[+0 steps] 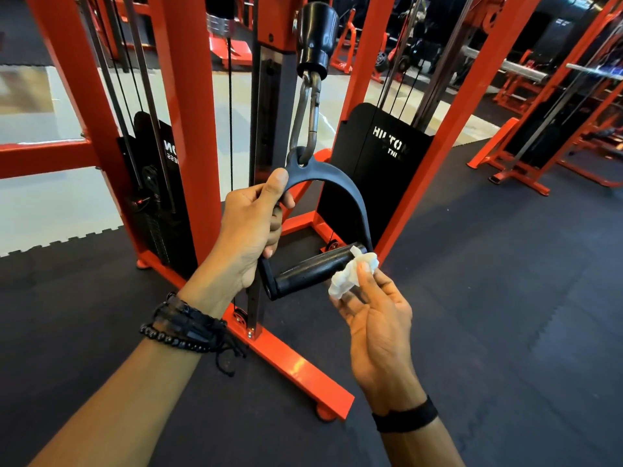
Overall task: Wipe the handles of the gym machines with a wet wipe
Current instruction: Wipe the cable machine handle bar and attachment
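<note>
One handle (312, 271): left hand (251, 227) fingers grip its strap, right hand (374, 318) fingers pinch one wet wipe (350, 274)

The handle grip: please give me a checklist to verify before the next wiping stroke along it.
1. Left hand steadies the handle frame: ok.
2. Right hand pinches the wet wipe: ok.
3. Wipe touches the grip bar at its right end: ok.
4. Rest of the bar free of fingers: ok.
5. Carabiner closed on the frame loop: cannot tell.
6. Wipe still moist: cannot tell.
</note>
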